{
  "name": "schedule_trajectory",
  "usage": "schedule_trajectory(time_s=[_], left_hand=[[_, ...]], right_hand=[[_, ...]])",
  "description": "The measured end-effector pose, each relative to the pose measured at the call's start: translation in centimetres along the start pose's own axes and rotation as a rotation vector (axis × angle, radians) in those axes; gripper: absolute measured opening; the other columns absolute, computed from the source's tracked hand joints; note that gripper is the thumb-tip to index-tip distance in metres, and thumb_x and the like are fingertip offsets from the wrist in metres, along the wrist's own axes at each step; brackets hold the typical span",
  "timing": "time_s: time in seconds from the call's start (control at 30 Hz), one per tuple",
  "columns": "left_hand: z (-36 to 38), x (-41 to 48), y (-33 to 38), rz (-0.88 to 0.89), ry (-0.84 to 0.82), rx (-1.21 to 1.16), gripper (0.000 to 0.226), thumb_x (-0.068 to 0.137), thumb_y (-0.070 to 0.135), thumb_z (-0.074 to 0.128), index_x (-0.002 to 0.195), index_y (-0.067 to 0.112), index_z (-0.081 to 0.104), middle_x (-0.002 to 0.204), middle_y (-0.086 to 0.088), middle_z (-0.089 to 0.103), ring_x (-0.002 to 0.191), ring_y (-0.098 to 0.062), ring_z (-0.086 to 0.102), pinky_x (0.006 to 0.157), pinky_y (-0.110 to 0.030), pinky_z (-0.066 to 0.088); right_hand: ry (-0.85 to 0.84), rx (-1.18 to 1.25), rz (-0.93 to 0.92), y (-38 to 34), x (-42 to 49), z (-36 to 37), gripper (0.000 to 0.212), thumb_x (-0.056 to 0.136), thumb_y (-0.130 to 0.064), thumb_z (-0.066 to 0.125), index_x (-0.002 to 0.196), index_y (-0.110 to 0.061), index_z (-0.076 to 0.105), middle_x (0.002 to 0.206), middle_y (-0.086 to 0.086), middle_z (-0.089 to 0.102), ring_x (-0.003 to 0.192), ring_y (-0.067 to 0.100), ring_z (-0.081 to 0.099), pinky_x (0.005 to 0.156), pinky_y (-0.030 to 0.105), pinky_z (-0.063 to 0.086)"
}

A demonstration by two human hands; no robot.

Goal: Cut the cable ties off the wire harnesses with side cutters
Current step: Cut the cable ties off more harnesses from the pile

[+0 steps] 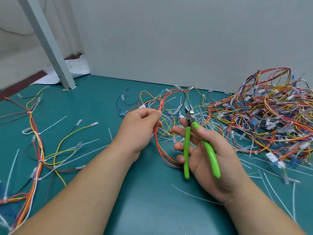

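My left hand [138, 126] grips a wire harness [162, 102] of red, yellow and white wires, lifted above the teal table. A loop of its red wires hangs down between my hands. My right hand [208, 150] holds green-handled side cutters [189, 128], thumb on the right handle, fingers spread behind the left one. The steel jaws [189, 110] are slightly apart and point up toward the harness, just right of my left fingertips. White cable ties [171, 99] stick out of the harness near its top.
A big tangled pile of harnesses [264, 119] fills the right side. Another long harness [36, 143] with ties lies along the left. Cut white tie pieces [199, 195] litter the teal table [135, 192]. A grey post [55, 53] and a white wall stand behind.
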State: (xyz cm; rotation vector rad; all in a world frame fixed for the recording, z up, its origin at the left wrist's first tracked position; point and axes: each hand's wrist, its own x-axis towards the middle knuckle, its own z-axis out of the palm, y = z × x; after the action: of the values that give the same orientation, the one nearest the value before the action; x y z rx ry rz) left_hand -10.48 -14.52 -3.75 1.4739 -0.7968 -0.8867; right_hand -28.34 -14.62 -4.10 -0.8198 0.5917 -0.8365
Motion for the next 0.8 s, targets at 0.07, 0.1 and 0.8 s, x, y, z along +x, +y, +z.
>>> schedule_trajectory(time_s=[0.07,0.1,0.8], left_hand=[[0.0,-0.1,0.1,0.012,-0.01,-0.006,0.015,0.094,0.029,0.069,0.083,0.021,0.075,0.069,0.006,0.07,0.064,-0.011,0.059,0.069,-0.027,0.048],[0.0,-0.1,0.2,0.017,-0.012,-0.01,0.015,0.094,0.029,0.069,0.082,0.022,0.075,0.069,0.006,0.069,0.064,-0.011,0.058,0.068,-0.026,0.047],[0.6,-0.5,0.1,0.003,0.011,-0.046,0.017,0.093,0.025,0.07,0.081,0.018,0.079,0.07,0.007,0.066,0.066,-0.011,0.054,0.08,-0.031,0.049]], right_hand=[[-0.01,-0.032,0.047,0.1,0.0,0.1,0.062,0.081,-0.034,0.061,0.137,-0.006,0.059,0.131,0.017,0.067,0.077,0.023,0.063,0.064,0.035,0.04],[-0.018,-0.04,0.072,0.2,0.0,0.2,0.063,0.081,-0.034,0.061,0.136,-0.006,0.059,0.133,0.017,0.066,0.077,0.023,0.063,0.063,0.035,0.041],[-0.027,-0.042,0.168,0.6,-0.3,1.2,0.04,0.081,-0.035,0.073,0.103,-0.002,0.065,0.095,0.013,0.063,0.064,0.03,0.06,0.053,0.038,0.053]])
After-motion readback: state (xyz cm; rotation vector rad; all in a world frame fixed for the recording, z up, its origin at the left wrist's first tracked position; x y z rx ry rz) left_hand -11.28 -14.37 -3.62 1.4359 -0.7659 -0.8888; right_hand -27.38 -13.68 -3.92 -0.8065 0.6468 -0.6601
